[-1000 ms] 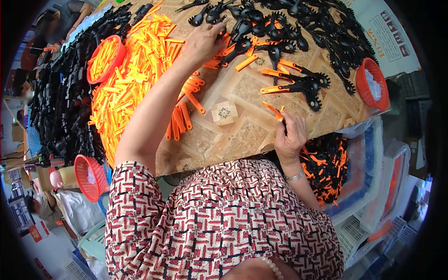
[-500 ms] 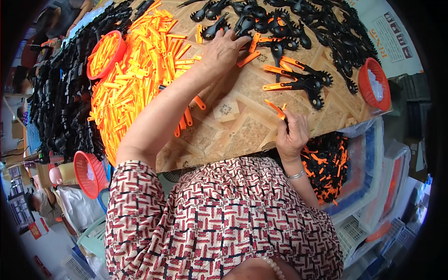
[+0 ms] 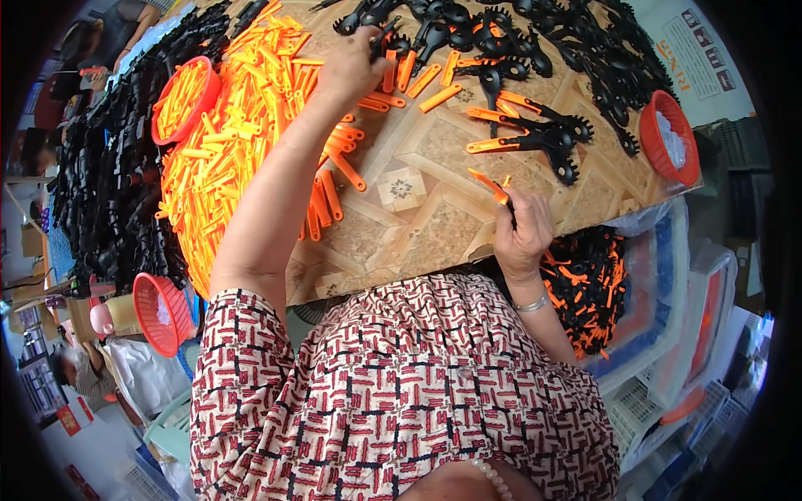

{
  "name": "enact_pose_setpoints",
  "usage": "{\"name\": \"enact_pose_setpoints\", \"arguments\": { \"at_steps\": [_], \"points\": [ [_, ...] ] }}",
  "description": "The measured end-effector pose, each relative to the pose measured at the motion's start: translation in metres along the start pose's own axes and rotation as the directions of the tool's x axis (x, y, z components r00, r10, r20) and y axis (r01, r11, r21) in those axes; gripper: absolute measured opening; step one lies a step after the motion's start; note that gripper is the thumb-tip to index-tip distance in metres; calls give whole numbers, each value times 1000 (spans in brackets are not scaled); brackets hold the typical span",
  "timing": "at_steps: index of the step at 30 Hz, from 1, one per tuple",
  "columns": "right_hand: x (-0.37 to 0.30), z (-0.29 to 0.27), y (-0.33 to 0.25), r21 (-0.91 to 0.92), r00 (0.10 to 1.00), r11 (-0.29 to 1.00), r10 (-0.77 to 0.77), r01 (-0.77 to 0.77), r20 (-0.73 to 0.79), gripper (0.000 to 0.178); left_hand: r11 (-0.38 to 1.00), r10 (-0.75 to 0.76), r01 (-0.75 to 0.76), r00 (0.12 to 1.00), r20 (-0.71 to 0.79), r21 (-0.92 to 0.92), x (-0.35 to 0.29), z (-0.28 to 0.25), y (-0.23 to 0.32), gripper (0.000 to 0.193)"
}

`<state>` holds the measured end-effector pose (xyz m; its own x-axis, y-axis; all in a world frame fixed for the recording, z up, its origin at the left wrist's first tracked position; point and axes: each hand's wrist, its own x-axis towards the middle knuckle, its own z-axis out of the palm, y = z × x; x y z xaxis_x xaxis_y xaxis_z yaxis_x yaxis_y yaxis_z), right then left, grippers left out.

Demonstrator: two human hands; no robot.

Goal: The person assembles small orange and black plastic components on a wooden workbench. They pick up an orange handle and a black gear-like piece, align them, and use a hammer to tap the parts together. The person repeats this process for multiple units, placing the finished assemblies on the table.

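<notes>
My left hand (image 3: pixel 355 65) is at the far side of the table, its fingers closed around a black pasta server (image 3: pixel 383 38) at the edge of a pile; the fingertips are partly hidden. Orange handle pieces (image 3: pixel 406 72) lie loose beside it. Low over the near right of the table, my right hand (image 3: pixel 524 230) is closed around a slim orange and black piece (image 3: pixel 498 192), whose lower part is hidden in the fist. Between the hands lie several black pasta servers (image 3: pixel 555 138) with orange handle pieces (image 3: pixel 493 144) on their stems.
A large heap of orange handle pieces (image 3: pixel 225 167) covers the table's left, with a red basket (image 3: pixel 213 88) on it. Black parts (image 3: pixel 109 184) are stacked beyond. Another red basket (image 3: pixel 689 163) stands at the right corner. Below the edge, a bin holds black-and-orange pieces (image 3: pixel 585 292).
My left hand has moved left and away from me, from the loose orange pieces to a black pasta server. My right hand has barely moved and keeps its piece.
</notes>
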<state>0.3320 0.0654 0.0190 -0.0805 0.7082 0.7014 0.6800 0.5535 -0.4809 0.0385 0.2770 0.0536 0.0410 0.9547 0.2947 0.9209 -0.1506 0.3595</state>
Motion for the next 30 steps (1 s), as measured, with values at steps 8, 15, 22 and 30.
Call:
{"name": "enact_pose_setpoints", "arguments": {
  "at_steps": [8,15,22,30],
  "points": [
    [-4,-1,2,19,1000,1000,-16,16,-5,29,887,-109,187,974,201,-422,11,-4,-17,47],
    [-7,-6,7,41,999,999,-19,20,-30,30,626,24,177,969,245,-759,12,-59,-14,39],
    [-3,-6,3,38,999,999,-24,25,-25,30,589,17,157,978,207,-792,19,-67,-35,39],
    [-3,2,-4,34,998,999,-28,30,-56,31,571,-142,118,989,44,-812,56,-107,38,60]
  ]
}}
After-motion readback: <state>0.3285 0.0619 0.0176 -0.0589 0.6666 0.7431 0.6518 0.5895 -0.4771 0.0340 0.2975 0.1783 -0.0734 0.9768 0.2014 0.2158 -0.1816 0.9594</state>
